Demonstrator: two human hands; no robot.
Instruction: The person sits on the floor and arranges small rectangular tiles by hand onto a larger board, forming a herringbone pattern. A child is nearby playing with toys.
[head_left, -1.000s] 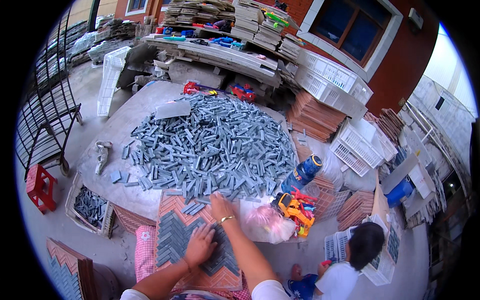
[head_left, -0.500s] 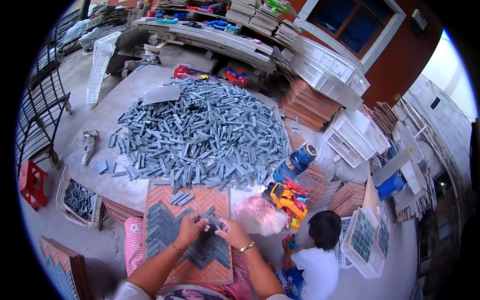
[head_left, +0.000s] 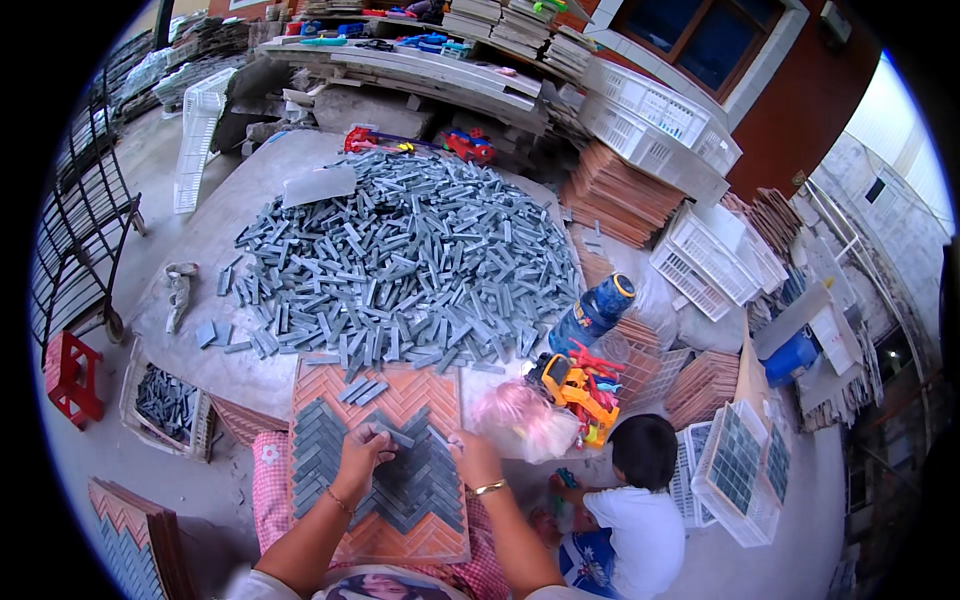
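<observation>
From the middle of the view: a brown-framed window (head_left: 705,45) just past one o'clock, a blue bottle (head_left: 592,314) at three, a yellow toy digger (head_left: 566,385) between four and five, a person in a white top (head_left: 640,525) at five, a red stool (head_left: 75,378) near nine, a white crate (head_left: 202,135) at ten.

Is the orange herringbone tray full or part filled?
The orange tray is part filled: grey strips cross its middle; bare orange shows at top and bottom.

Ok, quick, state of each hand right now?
Left hand: closed, holding a grey strip.
Right hand: closed, holding another grey strip.
</observation>
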